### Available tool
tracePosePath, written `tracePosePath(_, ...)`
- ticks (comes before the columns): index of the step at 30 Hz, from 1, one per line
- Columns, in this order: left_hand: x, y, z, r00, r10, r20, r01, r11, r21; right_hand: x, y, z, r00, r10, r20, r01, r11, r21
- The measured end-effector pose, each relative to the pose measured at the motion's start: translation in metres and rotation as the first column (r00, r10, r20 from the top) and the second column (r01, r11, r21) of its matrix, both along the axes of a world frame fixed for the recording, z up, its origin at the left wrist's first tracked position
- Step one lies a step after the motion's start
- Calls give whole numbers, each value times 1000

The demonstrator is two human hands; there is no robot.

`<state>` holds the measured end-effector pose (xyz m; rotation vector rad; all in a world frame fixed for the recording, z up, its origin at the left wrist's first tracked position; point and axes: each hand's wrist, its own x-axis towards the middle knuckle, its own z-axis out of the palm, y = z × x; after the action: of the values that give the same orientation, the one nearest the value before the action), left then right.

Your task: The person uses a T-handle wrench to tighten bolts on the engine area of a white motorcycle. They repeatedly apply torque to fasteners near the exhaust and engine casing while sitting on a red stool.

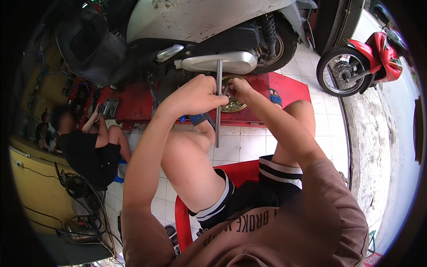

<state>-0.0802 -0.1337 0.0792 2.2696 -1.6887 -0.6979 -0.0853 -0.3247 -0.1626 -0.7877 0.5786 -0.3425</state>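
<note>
A long straight grey metal bar point(218, 127) stands nearly upright in the picture, in front of my knees. My left hand point(199, 92) is closed round its upper part, the thumb pressed near it. Just to the right, my right hand point(239, 89) is closed, its fingertips pinched beside the bar. A small dark piece shows between the two hands, too hidden to name. Beneath and behind my hands is a round gold-coloured metal part point(234, 107) with openings, partly covered by them.
A scooter point(218, 61) stands ahead on a low red platform point(289, 89), where my feet rest. A red motorcycle point(378, 58) is at the far right. At left sits another person point(86, 142), near cables point(80, 187). I sit on a red seat point(182, 222).
</note>
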Motion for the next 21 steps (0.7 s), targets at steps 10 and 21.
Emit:
tracePosePath(10,-102,28,-38,743,-494,451,509,855,99,-143,46,60,892,355,279,-312,931,-189)
tracePosePath(21,-55,27,-108,962,-192,195,232,951,-206,-108,95,20,984,172,52,-151,947,-283)
